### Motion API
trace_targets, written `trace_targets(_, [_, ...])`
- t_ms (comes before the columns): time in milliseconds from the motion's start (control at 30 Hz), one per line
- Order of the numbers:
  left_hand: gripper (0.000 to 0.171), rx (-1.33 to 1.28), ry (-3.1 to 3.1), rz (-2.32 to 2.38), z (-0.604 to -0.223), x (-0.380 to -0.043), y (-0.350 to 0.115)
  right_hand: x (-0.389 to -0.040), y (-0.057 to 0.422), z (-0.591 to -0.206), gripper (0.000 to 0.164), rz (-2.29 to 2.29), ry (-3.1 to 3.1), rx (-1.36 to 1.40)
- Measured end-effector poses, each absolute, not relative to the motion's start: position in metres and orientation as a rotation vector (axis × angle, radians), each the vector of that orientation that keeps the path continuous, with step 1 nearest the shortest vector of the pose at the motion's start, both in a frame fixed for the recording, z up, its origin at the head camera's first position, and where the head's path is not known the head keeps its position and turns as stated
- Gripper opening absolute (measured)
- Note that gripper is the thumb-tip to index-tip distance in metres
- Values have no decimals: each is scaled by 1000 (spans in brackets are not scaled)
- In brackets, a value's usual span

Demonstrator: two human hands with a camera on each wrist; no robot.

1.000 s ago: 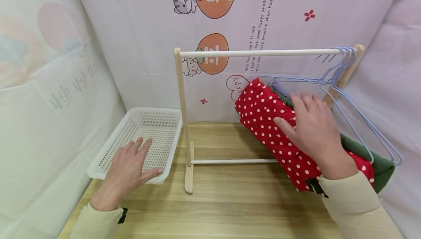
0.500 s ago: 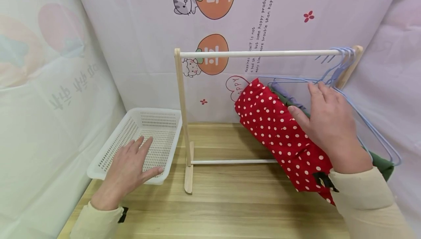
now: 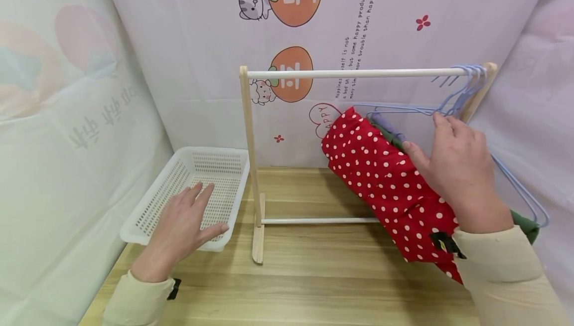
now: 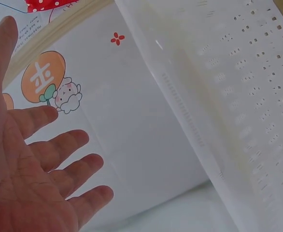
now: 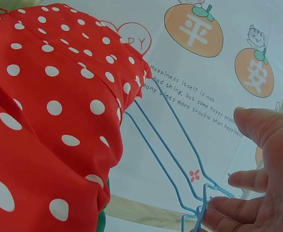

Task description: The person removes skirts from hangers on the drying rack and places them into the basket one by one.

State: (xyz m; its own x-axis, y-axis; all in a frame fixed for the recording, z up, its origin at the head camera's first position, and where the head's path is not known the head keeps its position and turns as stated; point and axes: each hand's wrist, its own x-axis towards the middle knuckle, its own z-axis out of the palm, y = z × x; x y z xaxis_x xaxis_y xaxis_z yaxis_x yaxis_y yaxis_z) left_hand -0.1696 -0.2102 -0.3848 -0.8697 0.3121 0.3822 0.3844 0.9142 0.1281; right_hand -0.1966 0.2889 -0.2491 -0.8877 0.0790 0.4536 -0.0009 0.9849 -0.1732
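My right hand point(image 3: 466, 166) is at the necks of the blue wire hangers point(image 3: 466, 89) at the rack's right end. In the right wrist view its fingertips meet a hanger neck point(image 5: 203, 205), while the thumb stands apart; contact is hard to tell. A red cloth with white dots point(image 3: 381, 186) hangs on the front hanger, left of this hand. Green cloth point(image 3: 526, 226) and a purple cloth point(image 3: 387, 125) show behind it, mostly hidden. My left hand point(image 3: 179, 221), fingers spread and holding nothing, hovers over the near side of the white plastic basket point(image 3: 244, 181).
The wooden rack point(image 3: 250, 141) has a white top rail point(image 3: 345, 74) and a low crossbar point(image 3: 318, 221). It stands on a wood-grain table point(image 3: 305, 276). Printed white sheets point(image 3: 188, 42) enclose the back and sides.
My right hand has moved right and a little up, from over the dotted cloth to the hanger necks. My left hand has barely moved.
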Motion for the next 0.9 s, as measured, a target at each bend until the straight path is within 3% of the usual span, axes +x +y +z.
trace_targets(900, [93,-606,-2638,-434,-362,-188,-189,-200,290,-240,81,324,-2721,-229])
